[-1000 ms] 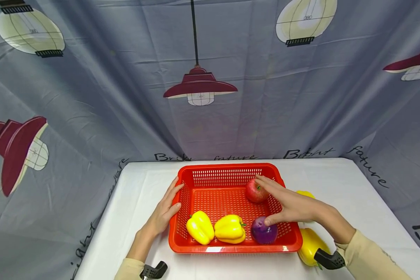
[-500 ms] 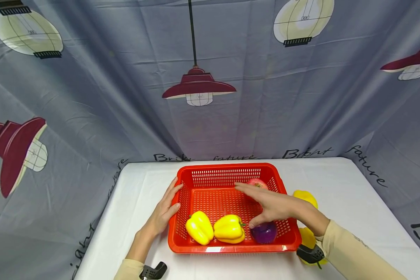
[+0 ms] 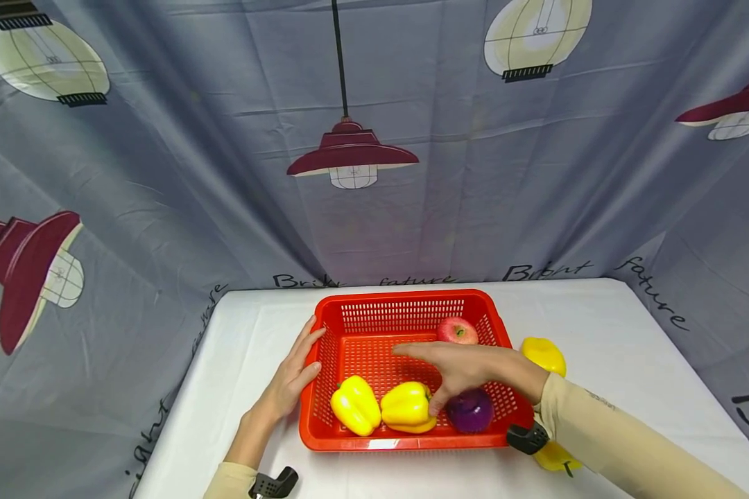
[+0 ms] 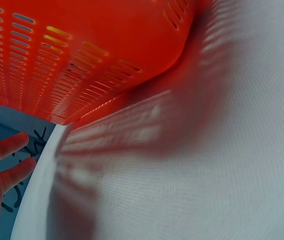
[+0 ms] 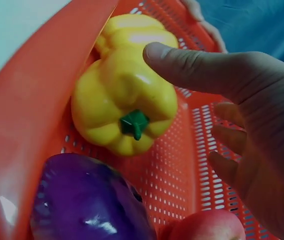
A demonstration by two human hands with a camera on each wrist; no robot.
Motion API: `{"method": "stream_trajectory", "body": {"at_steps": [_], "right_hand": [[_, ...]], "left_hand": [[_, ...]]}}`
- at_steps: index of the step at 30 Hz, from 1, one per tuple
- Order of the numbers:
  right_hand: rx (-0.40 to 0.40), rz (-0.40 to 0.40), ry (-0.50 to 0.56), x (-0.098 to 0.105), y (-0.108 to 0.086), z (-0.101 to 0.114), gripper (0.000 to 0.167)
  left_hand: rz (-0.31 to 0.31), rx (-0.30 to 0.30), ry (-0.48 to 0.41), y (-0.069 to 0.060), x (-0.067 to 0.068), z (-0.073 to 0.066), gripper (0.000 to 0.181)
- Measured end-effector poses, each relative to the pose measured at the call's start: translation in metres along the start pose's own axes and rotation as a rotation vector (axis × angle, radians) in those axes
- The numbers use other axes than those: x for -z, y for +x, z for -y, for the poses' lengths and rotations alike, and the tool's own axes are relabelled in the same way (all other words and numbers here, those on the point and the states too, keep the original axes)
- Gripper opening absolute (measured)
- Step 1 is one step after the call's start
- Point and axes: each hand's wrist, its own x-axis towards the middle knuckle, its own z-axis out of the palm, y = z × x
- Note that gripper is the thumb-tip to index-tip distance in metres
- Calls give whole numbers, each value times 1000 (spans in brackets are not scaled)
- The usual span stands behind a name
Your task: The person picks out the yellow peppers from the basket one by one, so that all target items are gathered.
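Note:
A red plastic basket (image 3: 406, 443) stands on the white table. My left hand (image 3: 283, 381) rests along its left rim, fingers straight. Inside lie two yellow bell peppers, the left one (image 3: 353, 407) touching or nearly touching the right one (image 3: 404, 409). A glossy round purple fruit or vegetable (image 3: 472, 414) is at the front right, and a red apple (image 3: 457, 328) sits behind it. My right hand (image 3: 465, 366) hovers over the basket with fingers extended and nothing held. Its thumb is at the right pepper's stem end; in the right wrist view the pepper's green stem (image 5: 136, 124) shows below the thumb.
Outside the basket on the right lie two more yellow peppers, a far one (image 3: 544, 355) and a near one (image 3: 555, 456) partly hidden by my right sleeve. A grey curtain (image 3: 237, 173) printed with lamps hangs behind the table (image 3: 599, 312).
My right hand has moved left across the basket, from over the apple and purple item to the right yellow pepper. The left hand and the basket's contents have stayed put.

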Motion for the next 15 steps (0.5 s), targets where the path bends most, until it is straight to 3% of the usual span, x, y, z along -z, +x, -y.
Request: {"method": "stream_trajectory", "body": {"at_steps": [15], "right_hand": [[18, 115, -30, -11, 27, -2, 111]], "left_hand": [[-5, 17, 6, 1, 0, -4, 60]]}}
